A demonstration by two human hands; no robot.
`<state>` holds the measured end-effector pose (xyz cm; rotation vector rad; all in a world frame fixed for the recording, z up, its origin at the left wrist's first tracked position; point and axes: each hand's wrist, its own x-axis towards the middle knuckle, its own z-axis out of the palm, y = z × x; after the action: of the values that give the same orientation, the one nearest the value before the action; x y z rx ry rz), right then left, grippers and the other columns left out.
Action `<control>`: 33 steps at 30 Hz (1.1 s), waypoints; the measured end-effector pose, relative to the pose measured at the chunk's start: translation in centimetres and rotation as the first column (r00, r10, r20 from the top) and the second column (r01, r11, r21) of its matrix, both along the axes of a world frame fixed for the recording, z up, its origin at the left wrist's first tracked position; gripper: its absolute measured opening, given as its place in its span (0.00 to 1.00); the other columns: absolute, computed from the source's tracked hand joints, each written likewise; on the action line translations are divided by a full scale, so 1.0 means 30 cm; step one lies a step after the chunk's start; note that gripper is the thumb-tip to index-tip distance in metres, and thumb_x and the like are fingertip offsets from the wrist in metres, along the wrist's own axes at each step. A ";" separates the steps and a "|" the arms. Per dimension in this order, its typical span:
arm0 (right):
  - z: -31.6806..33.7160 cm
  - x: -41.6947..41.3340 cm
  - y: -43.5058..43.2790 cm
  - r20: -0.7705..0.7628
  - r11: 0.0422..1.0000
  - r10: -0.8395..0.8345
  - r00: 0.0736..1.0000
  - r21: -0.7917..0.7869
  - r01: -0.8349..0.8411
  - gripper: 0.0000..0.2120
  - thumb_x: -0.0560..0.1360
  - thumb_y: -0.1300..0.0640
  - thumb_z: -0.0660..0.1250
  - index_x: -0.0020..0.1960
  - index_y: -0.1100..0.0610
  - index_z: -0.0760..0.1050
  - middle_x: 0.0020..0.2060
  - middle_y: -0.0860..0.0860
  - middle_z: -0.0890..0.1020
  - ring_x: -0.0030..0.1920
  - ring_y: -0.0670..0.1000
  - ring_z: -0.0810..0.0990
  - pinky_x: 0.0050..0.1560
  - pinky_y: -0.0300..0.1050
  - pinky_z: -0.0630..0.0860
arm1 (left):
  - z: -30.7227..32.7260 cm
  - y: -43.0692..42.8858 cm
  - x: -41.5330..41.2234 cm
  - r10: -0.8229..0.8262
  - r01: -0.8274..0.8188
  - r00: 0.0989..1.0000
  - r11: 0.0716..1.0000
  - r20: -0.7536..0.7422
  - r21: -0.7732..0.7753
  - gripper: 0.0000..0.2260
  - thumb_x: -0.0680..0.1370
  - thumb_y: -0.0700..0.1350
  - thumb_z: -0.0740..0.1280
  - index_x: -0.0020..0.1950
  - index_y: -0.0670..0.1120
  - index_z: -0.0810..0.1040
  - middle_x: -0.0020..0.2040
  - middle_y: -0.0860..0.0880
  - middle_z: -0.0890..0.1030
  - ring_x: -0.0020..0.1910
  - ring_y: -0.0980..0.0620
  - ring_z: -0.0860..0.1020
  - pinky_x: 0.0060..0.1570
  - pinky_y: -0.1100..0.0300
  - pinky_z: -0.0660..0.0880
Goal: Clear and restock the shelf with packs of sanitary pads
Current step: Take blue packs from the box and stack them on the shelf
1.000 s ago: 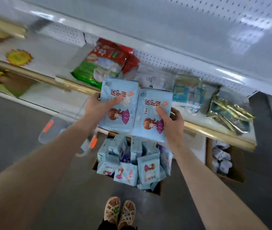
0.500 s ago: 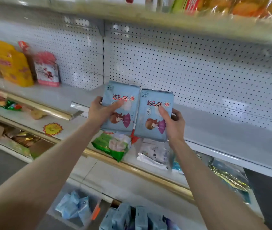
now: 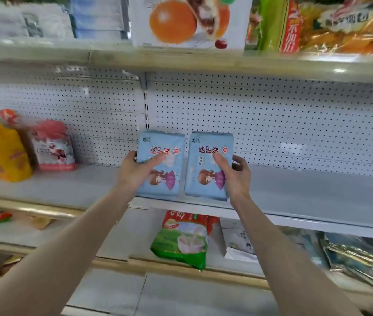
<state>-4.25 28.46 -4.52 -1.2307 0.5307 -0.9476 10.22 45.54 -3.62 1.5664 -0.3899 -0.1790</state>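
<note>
**While the left pack (image 3: 167,181) and right pack (image 3: 206,160) hang at the shelf (image 3: 306,197) lip: light, soft, side grip**

Left hand (image 3: 135,172) curls round its pack's outer edge, thumb across the front. Right hand (image 3: 238,176) mirrors it on the other. Both upright, side by side, bottoms at the front lip; I can't tell if they touch it. My read: light, squashy, slick film. I'd grip the sides mid-height, no squeezing, and seat them flat.
</note>
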 end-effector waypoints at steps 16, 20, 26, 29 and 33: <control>-0.060 0.421 -0.023 -0.170 0.973 -0.229 0.959 -0.052 0.223 0.29 0.67 0.47 0.78 0.64 0.51 0.71 0.50 0.56 0.84 0.44 0.50 0.85 0.46 0.45 0.81 | -0.114 -0.085 0.523 -0.167 0.171 0.985 0.982 -0.049 0.080 0.23 0.67 0.51 0.79 0.56 0.44 0.77 0.49 0.48 0.84 0.43 0.51 0.84 0.38 0.59 0.80; -0.078 0.467 -0.069 -0.190 0.986 -0.169 0.967 -0.032 0.166 0.36 0.68 0.53 0.79 0.69 0.47 0.62 0.49 0.53 0.83 0.45 0.50 0.85 0.45 0.47 0.82 | -0.153 -0.128 0.589 -0.166 0.174 0.982 0.981 -0.086 0.090 0.17 0.68 0.51 0.79 0.51 0.48 0.78 0.48 0.48 0.84 0.44 0.49 0.84 0.44 0.53 0.81; -0.102 0.501 -0.157 -0.121 0.996 -0.089 0.989 -0.009 0.089 0.36 0.71 0.64 0.75 0.69 0.42 0.60 0.48 0.54 0.83 0.42 0.52 0.85 0.33 0.46 0.81 | -0.190 -0.200 0.638 -0.139 0.150 0.985 0.982 -0.107 0.110 0.22 0.67 0.54 0.78 0.55 0.47 0.77 0.49 0.49 0.84 0.45 0.49 0.83 0.46 0.51 0.81; -0.109 0.522 -0.214 -0.130 0.997 -0.077 0.988 0.004 0.079 0.34 0.71 0.64 0.75 0.67 0.43 0.61 0.48 0.54 0.83 0.42 0.53 0.85 0.34 0.47 0.82 | -0.193 -0.230 0.659 -0.114 0.129 0.986 0.984 -0.125 0.123 0.20 0.67 0.55 0.78 0.51 0.49 0.76 0.48 0.48 0.83 0.46 0.47 0.83 0.49 0.47 0.81; -0.135 0.572 -0.312 -0.114 0.993 -0.111 0.987 0.019 0.114 0.33 0.71 0.63 0.76 0.68 0.50 0.61 0.49 0.53 0.83 0.41 0.49 0.84 0.34 0.41 0.80 | -0.178 -0.270 0.677 -0.057 0.072 0.991 0.989 -0.120 0.132 0.22 0.67 0.55 0.78 0.53 0.47 0.75 0.48 0.47 0.83 0.46 0.47 0.83 0.49 0.46 0.81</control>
<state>12.91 19.10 -8.58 -1.2466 0.7060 -0.9664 30.53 37.43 -8.96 1.6691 -0.3429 -0.3516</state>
